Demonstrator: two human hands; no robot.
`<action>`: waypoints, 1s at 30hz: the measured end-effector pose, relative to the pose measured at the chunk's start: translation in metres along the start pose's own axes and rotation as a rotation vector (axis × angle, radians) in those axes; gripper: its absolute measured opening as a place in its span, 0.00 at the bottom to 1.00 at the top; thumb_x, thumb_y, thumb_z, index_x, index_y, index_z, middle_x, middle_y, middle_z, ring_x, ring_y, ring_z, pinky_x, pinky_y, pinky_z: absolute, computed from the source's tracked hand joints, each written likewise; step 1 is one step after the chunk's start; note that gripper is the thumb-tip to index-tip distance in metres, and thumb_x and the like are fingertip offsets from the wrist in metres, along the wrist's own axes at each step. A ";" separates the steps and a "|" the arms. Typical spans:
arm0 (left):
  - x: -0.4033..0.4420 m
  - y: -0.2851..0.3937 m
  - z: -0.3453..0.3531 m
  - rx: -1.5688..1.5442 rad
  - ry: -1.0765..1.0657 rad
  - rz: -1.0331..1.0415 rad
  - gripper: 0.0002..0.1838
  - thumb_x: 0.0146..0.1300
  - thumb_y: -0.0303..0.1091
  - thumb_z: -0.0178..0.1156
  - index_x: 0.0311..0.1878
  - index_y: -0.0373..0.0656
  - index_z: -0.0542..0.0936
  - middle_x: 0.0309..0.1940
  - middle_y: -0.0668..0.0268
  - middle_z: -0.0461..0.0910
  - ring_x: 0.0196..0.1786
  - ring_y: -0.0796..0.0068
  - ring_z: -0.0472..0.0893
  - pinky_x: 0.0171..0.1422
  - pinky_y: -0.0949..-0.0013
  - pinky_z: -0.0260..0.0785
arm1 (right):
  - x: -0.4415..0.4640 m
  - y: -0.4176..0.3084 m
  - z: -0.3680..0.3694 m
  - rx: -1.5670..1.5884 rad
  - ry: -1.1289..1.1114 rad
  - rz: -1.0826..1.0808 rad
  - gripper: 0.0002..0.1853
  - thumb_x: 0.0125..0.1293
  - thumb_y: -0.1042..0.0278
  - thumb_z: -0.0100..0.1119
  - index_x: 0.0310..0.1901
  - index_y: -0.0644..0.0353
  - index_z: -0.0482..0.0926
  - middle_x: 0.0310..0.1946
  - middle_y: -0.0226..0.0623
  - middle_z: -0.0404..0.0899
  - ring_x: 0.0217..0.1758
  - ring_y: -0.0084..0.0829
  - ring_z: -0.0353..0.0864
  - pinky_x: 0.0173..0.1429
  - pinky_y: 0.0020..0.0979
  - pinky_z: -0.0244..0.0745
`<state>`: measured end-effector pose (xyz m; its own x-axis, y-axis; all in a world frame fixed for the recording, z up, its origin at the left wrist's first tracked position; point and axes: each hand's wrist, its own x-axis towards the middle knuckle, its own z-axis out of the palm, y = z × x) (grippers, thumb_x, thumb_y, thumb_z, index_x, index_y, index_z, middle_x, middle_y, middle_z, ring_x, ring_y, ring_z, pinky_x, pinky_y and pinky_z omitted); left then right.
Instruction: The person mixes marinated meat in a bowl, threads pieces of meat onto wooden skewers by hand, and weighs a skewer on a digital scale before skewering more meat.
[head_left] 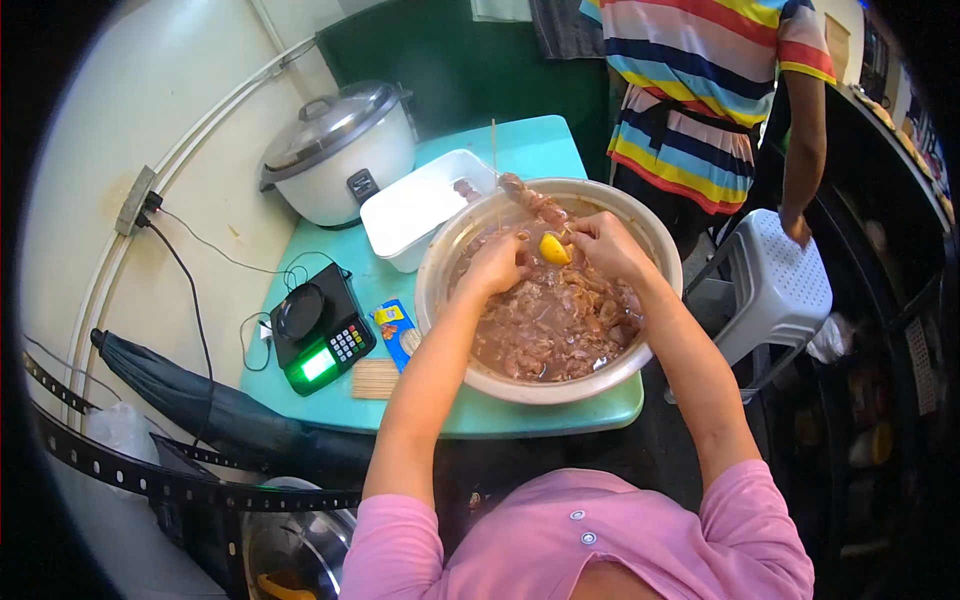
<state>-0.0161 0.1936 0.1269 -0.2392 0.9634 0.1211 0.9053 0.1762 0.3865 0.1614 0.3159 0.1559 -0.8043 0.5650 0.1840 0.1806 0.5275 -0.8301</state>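
A wide pale basin is filled with raw meat pieces in brownish liquid. My left hand is over the left part of the meat, its fingers curled in; what they hold is hidden. Across from it, my right hand has thumb and fingers pressed together, with a thin stick tip showing beside them. Between both hands lies a yellow piece, perhaps citrus. Skewered meat rests over the basin's far rim, near an upright thin stick.
A white tray with a little meat sits behind the basin on the turquoise table. Left are a rice cooker, a digital scale, a blue packet and bamboo sticks. Another person touches a grey stool.
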 end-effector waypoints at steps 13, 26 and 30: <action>-0.002 -0.023 -0.020 -1.107 0.091 -0.313 0.07 0.63 0.30 0.57 0.40 0.39 0.71 0.33 0.63 0.78 0.32 0.71 0.80 0.38 0.65 0.80 | -0.002 -0.006 -0.003 -0.024 -0.008 -0.033 0.10 0.59 0.69 0.55 0.32 0.67 0.83 0.17 0.40 0.78 0.19 0.26 0.75 0.27 0.31 0.68; 0.000 -0.034 -0.022 -1.202 0.314 -0.287 0.21 0.56 0.26 0.65 0.53 0.36 0.71 0.36 0.61 0.80 0.33 0.73 0.81 0.35 0.72 0.77 | -0.002 -0.007 -0.001 0.015 -0.029 -0.053 0.10 0.59 0.70 0.54 0.32 0.68 0.83 0.17 0.39 0.78 0.19 0.26 0.75 0.28 0.29 0.69; 0.002 -0.042 -0.020 -1.132 0.372 -0.318 0.14 0.57 0.29 0.65 0.45 0.35 0.76 0.33 0.64 0.80 0.34 0.74 0.81 0.33 0.75 0.77 | -0.005 -0.013 -0.003 0.015 -0.057 -0.043 0.10 0.59 0.70 0.54 0.32 0.68 0.82 0.17 0.38 0.78 0.20 0.25 0.75 0.28 0.28 0.68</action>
<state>-0.0614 0.1839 0.1297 -0.6463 0.7609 0.0584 0.0191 -0.0604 0.9980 0.1645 0.3080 0.1671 -0.8422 0.5048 0.1893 0.1375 0.5406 -0.8299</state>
